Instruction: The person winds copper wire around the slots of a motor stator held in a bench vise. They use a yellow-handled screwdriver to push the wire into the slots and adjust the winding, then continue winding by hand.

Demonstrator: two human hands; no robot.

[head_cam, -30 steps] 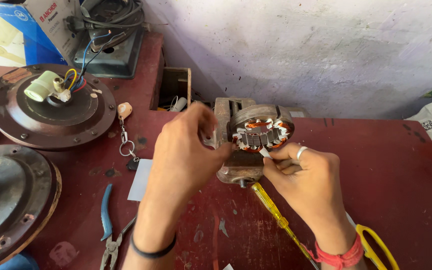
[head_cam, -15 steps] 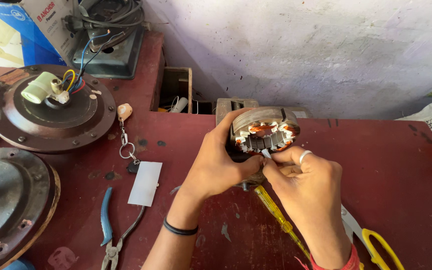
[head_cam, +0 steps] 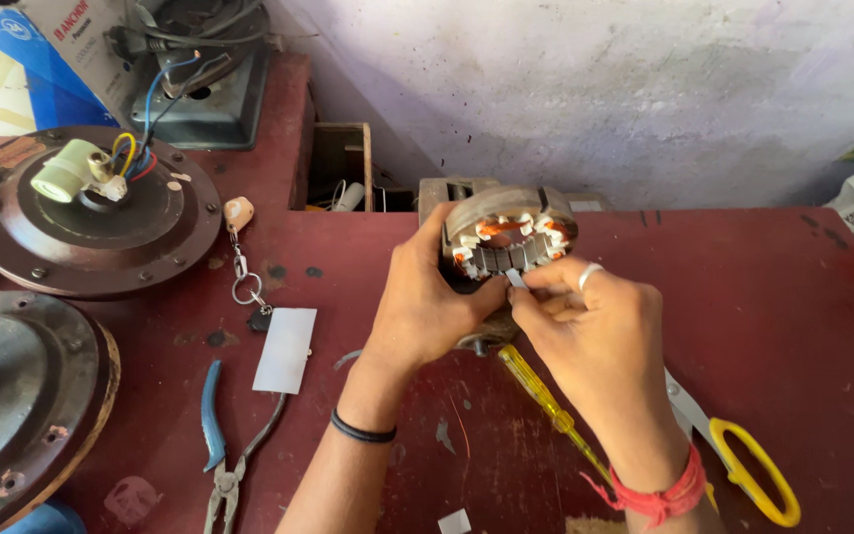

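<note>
Motor stator, held above the table, looks heavy and rigid with fragile copper windings; left hand clasps its steel rim, the sound hold, while right hand pinches a thin white strip at its slots.

Bench: dark red, scuffed, flecked with paler scratches.
Motor stator: grey metal ring, copper-orange windings, white slot liners.
Paper strip: pale white, in the right hand grip.
Left hand: black band at the wrist.
Right wrist: red thread; a silver ring on one finger.
Screwdriver: clear yellow handle.
Scissors: yellow handles, grey blades.
Pliers: one blue handle, one bare grey.
Card: plain white.
Fan housing: dark brown, with yellow, blue and red wires and a pale green part.
Wall: whitewashed, speckled grey.
</note>
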